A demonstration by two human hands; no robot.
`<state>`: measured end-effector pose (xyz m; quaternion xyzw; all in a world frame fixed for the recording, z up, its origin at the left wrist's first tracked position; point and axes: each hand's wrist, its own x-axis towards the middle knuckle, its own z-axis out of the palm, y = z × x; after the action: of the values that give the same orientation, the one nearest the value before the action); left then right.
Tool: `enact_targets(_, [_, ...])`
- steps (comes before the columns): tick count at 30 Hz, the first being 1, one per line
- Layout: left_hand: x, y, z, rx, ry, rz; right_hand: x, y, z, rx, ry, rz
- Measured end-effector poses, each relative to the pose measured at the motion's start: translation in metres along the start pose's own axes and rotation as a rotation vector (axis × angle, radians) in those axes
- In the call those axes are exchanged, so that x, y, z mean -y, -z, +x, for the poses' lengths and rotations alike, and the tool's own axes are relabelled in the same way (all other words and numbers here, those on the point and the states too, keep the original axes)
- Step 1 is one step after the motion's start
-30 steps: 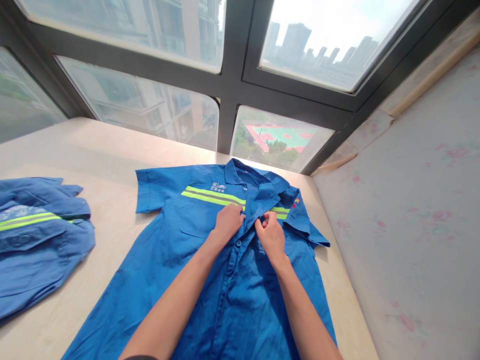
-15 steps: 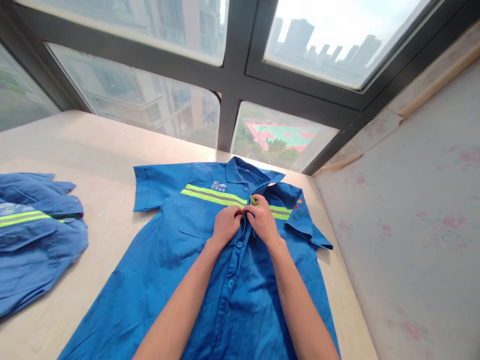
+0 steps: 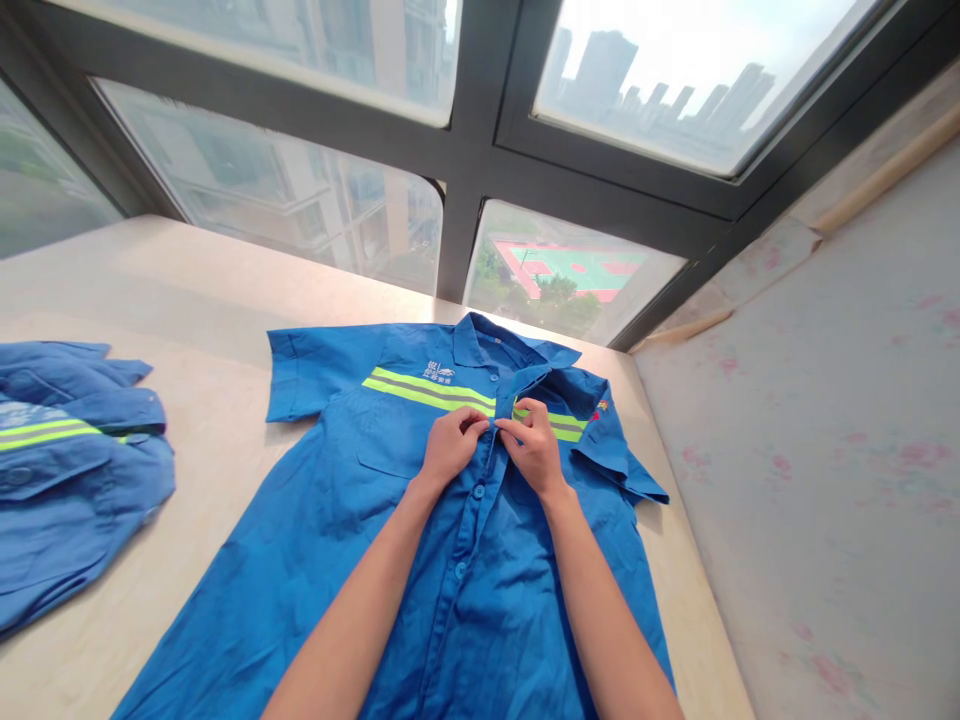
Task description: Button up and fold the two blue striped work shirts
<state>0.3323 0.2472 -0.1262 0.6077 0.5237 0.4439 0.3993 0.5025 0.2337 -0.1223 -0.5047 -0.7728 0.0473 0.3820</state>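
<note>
A blue short-sleeved work shirt (image 3: 330,520) with a yellow-green reflective chest stripe lies face up on the pale tabletop (image 3: 202,300), collar toward the window. My left hand (image 3: 450,448) and my right hand (image 3: 534,448) meet at the shirt's front placket just below the stripe. Both hands pinch the cloth edges together at a button there, fingers closed. Lower buttons on the placket look fastened. The collar area above my hands lies partly open.
A second blue shirt (image 3: 67,470) with the same stripe lies crumpled at the left edge of the table. Large windows with dark frames (image 3: 480,170) stand right behind the table. A pale floral-patterned surface (image 3: 832,430) borders the table on the right.
My right hand has closed in on my left at the placket, bringing the right shirt front across. The view has shifted slightly; the shirts have not moved.
</note>
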Motion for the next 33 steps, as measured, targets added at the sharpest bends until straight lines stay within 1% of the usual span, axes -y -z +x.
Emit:
enact_targets(3, [-0.001, -0.001, -0.001, -0.013, -0.016, 0.005, 0.001, -0.006, -0.003, -0.027, -0.010, 0.060])
enact_targets(7, [-0.003, -0.001, -0.003, -0.009, -0.016, 0.056, 0.001, -0.009, -0.005, 0.033, -0.048, 0.126])
enact_targets(12, [-0.008, -0.003, -0.006, 0.015, -0.046, 0.268, 0.003, -0.006, -0.004, 0.028, -0.070, 0.197])
enact_targets(14, [-0.008, -0.004, -0.006, 0.019, -0.060, 0.297, 0.003, -0.005, -0.003, 0.030, -0.065, 0.198])
enact_targets(18, [-0.005, -0.004, -0.005, 0.004, -0.052, 0.199, 0.002, -0.005, -0.003, 0.033, -0.073, 0.183])
enact_targets(25, [-0.002, -0.001, -0.002, -0.008, -0.018, -0.017, -0.007, -0.007, -0.004, -0.011, -0.058, 0.147])
enact_targets(29, [-0.003, 0.001, -0.001, 0.012, -0.016, -0.042, -0.007, -0.009, -0.005, -0.013, -0.005, 0.120])
enact_targets(33, [-0.002, 0.001, 0.000, 0.041, -0.032, 0.011, -0.005, -0.011, -0.005, 0.016, -0.017, 0.080])
